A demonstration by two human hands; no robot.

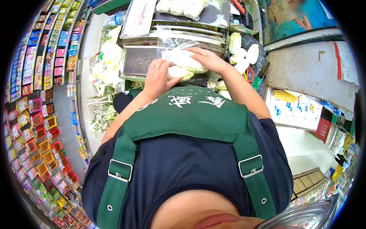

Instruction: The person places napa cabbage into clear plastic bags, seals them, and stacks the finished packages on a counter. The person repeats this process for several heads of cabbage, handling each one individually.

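Two pale napa cabbages lie side by side on the dark bed of a wrapping machine point(136, 65), right in front of my apron. My left hand point(157, 78) grips the nearer cabbage point(182, 73) at its left end, with the thumb along its near side. The farther cabbage point(187, 61) is under my right hand point(209, 61), whose fingers curl over its right end. Clear plastic film point(167, 38) spreads behind and around the pair; how far it wraps under them is hidden.
Several wrapped cabbages point(177, 7) sit on the machine's far top, beside a white box point(139, 17). More cabbages point(252, 54), red-handled scissors point(249, 74) and a green-handled brush point(257, 82) lie at the right. Leaf trimmings point(110, 57) heap at the left, near packed shelves point(45, 45).
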